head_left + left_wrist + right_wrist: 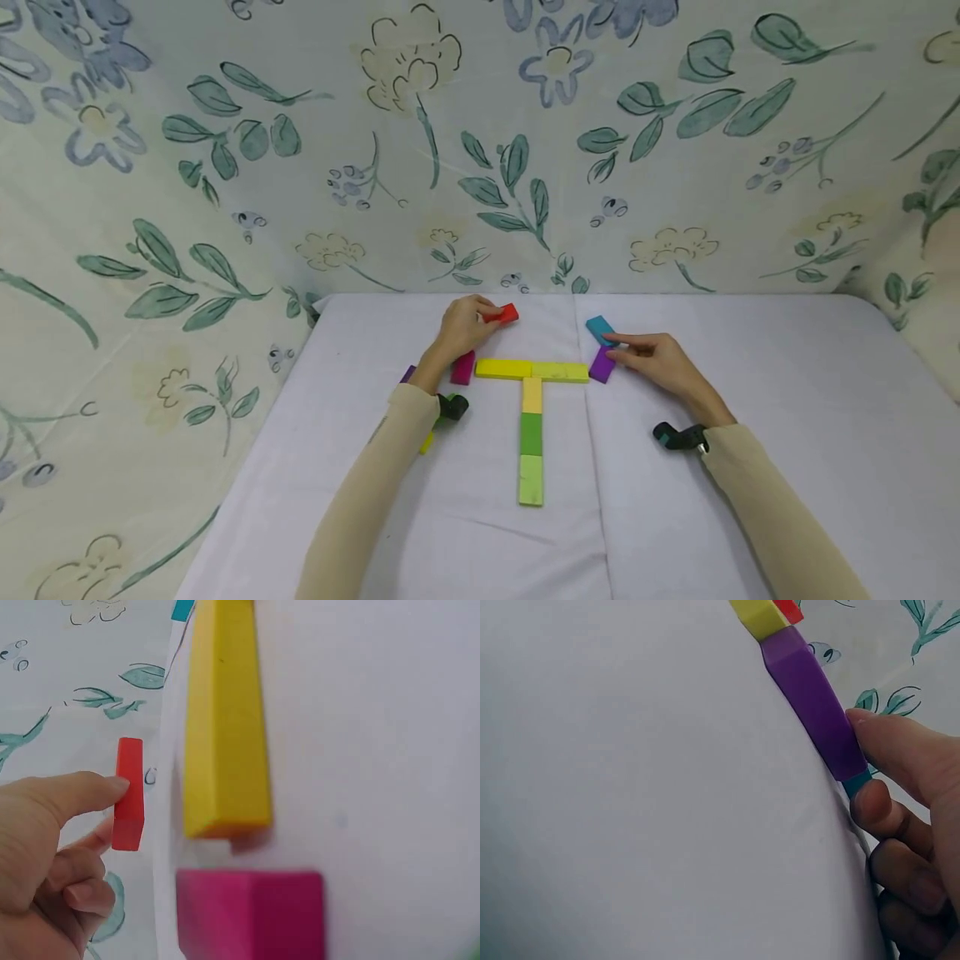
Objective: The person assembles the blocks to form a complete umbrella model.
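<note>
Near the table's far edge my left hand pinches a red block between thumb and fingers. In the left wrist view the red block stands out past the thumb tip. My right hand has its thumb and index finger at the near end of a blue block, pinching it there. The thumb tip is right beside a purple block, which meets the blue one at an angle. In the right wrist view the purple block hides most of the blue block.
Two yellow blocks form a crossbar, its right end at the purple block. Below it runs a stem of an orange-yellow block and two green blocks. A magenta block lies left; more blocks are partly hidden by my left arm.
</note>
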Demonstrator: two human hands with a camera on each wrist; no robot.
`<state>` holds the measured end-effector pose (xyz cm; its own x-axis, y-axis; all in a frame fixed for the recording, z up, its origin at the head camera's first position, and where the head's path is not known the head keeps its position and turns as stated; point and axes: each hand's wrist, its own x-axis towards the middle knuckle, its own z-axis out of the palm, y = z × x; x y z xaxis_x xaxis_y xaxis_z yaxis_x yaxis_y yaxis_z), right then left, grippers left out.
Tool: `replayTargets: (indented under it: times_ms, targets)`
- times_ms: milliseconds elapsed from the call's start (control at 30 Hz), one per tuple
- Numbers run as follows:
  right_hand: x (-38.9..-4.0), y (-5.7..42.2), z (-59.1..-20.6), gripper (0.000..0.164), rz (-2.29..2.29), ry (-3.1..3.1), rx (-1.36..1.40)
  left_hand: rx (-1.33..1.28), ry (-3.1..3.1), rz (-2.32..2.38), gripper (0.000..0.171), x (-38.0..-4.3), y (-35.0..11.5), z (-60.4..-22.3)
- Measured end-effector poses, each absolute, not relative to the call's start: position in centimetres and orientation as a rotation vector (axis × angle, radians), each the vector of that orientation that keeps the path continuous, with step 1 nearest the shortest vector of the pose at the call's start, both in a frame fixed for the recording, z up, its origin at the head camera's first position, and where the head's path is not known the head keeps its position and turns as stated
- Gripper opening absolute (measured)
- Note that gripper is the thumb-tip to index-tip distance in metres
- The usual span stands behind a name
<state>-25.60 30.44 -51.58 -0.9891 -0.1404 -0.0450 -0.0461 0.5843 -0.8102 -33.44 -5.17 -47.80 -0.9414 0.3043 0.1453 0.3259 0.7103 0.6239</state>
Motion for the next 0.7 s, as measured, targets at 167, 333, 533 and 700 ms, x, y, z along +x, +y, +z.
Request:
replayTargets:
  times_ms: [167, 333, 533, 700]
  targets:
    - [-25.5, 30.6, -51.6, 0.050, -1.385, 2.698, -0.155, -0.701, -2.882, -1.014, 0.029, -34.8, -2.8, -47.2]
    - [-25.4, 30.6, -51.6, 0.050, -1.377, 2.693, -0.138, -0.761, -2.931, -0.973, 0.029, -35.9, -0.1, -46.7]
    - [-25.6, 30.4, -51.7, 0.049, -1.373, 2.699, -0.152, -0.796, -2.986, -0.969, 0.028, -36.7, 2.3, -46.5]
    - [-25.7, 30.5, -51.9, 0.048, -1.384, 2.701, -0.184, -0.854, -2.967, -0.963, 0.026, -37.2, 3.9, -46.8]
